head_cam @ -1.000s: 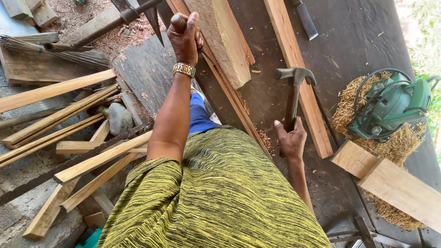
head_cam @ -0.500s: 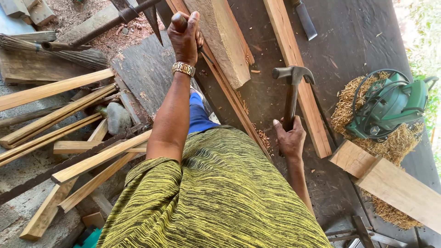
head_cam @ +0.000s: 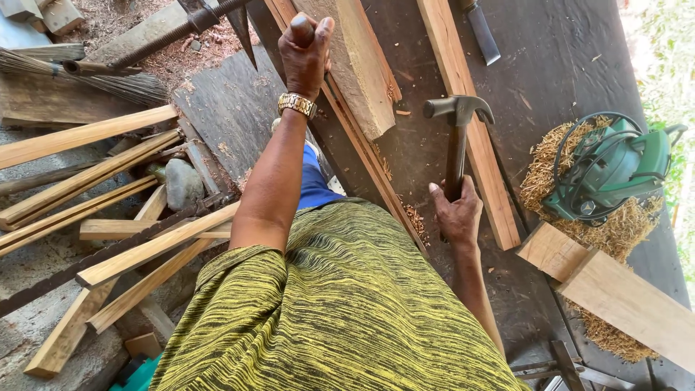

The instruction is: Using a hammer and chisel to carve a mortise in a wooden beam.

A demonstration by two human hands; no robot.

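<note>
Right hand point(head_cam: 456, 213) kept its grip closed on the claw hammer point(head_cam: 457, 130), head at 12 o'clock, barely shifted since earlier. Left hand point(head_cam: 305, 47) stayed fisted around a tool handle against the plank point(head_cam: 355, 65) at 11 on the worktop point(head_cam: 550, 65); no strike landed yet.

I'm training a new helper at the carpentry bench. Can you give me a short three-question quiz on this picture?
1. True or false: the right hand holds a hammer by its handle.
2. What does the left hand grip? A) the green power tool B) the top of a dark tool handle by the thick plank C) the broom
3. Fill in: the green power tool rests on a pile of wood ____.

Key
1. True; the hammer head points up, away from the person, over the dark workbench.
2. B; the fist closes on the handle beside the thick plank.
3. Shavings.
</note>
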